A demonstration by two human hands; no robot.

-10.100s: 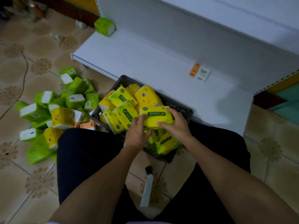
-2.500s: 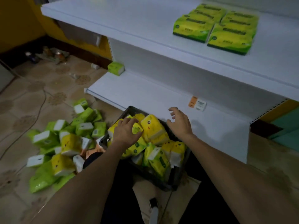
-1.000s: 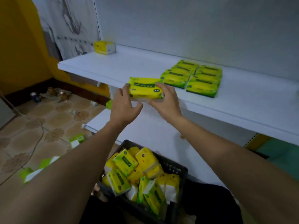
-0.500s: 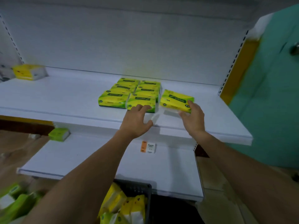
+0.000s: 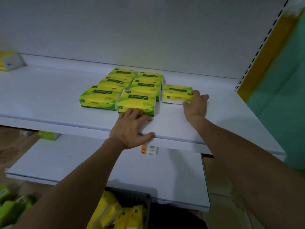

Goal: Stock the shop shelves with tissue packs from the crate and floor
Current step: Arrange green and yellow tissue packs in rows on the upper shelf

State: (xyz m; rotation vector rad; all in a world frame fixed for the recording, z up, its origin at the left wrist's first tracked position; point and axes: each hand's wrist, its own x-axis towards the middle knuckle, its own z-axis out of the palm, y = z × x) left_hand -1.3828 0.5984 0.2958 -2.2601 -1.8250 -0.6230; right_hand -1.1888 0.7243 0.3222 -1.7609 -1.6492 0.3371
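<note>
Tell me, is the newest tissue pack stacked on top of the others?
No, the pack under the right hand lies on the shelf beside them.

Right hand (image 5: 196,104) gripping a yellow tissue pack (image 5: 177,95) lying on the white shelf (image 5: 49,96), left hand (image 5: 132,128) resting at the shelf edge touching the front pack (image 5: 137,102) of six, crate (image 5: 132,197) sitting below.

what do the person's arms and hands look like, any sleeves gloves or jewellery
Both forearms are bare all the way to the bottom of the frame, with no sleeve in view. The left hand and right hand wear no gloves, and no watch, bracelet or ring shows on either wrist or on the visible fingers.
</note>
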